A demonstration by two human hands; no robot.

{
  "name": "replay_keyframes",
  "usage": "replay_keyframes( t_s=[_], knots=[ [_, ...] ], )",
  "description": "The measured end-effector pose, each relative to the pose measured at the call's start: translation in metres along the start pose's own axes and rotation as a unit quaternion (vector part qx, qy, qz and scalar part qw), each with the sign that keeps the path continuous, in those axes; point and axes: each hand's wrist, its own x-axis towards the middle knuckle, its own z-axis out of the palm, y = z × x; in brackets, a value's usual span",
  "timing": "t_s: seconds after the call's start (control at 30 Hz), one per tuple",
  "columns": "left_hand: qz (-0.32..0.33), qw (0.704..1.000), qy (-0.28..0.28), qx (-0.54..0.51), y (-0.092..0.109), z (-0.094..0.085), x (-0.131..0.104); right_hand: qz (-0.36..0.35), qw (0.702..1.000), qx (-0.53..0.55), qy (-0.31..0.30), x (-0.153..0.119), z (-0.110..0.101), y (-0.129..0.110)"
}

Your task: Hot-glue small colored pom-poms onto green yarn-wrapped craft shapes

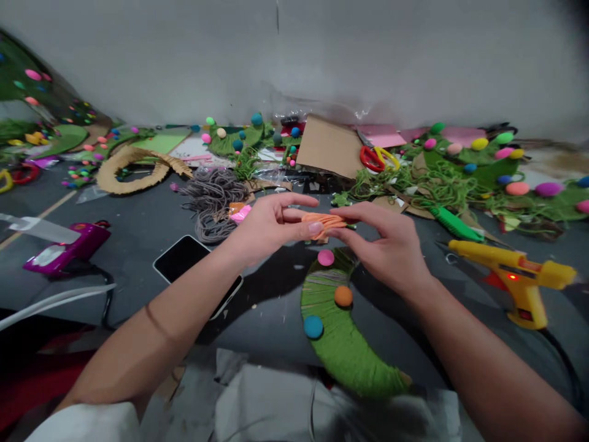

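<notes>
Between my two hands is a small bundle of orange yarn (329, 222), held above the dark table. My left hand (271, 227) pinches its left side with thumb and fingers. At its right end, my right hand (384, 242) holds it between thumb and forefinger. Just below the hands lies a crescent wrapped in green yarn (340, 350), bearing a pink ball (326, 257), an orange ball (343, 296) and a blue ball (313, 326). Its lower end reaches the table's front edge.
A yellow glue gun (519, 273) with a red light stands right, a purple one (69, 248) left. A phone (184, 261) lies under my left forearm. Behind are grey yarn (214, 196), a straw ring (131, 175), red scissors (372, 159), cardboard (329, 147) and green yarn scraps (442, 184).
</notes>
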Motion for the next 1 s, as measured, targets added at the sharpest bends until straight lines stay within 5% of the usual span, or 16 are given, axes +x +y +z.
replay_keyframes(
  t_s=[0.23,0.4,0.5,0.6,0.83,0.9,1.0],
  knots=[
    [0.037,0.998,0.019,0.054,0.008,-0.002,-0.001,0.089,0.982,0.002,0.164,0.007,-0.025,0.018],
    [0.039,0.998,-0.044,-0.017,-0.004,0.009,-0.001,0.035,0.998,0.015,0.049,0.001,-0.005,0.009],
    [0.032,0.999,-0.030,0.002,-0.009,0.010,0.000,-0.016,1.000,0.014,-0.012,-0.003,0.006,0.001],
    [0.016,1.000,0.004,0.026,-0.007,0.005,0.001,0.016,1.000,0.016,0.007,-0.003,0.004,-0.001],
    [0.059,0.994,0.021,0.085,0.002,-0.002,0.000,0.108,0.979,0.030,0.171,0.006,-0.024,0.021],
    [0.060,0.997,-0.015,0.045,0.001,0.000,-0.001,0.112,0.979,0.053,0.161,0.007,-0.024,0.023],
    [0.063,0.994,-0.089,-0.027,-0.005,0.005,-0.002,0.070,0.995,0.051,0.051,0.003,-0.014,0.017]
  ],
)
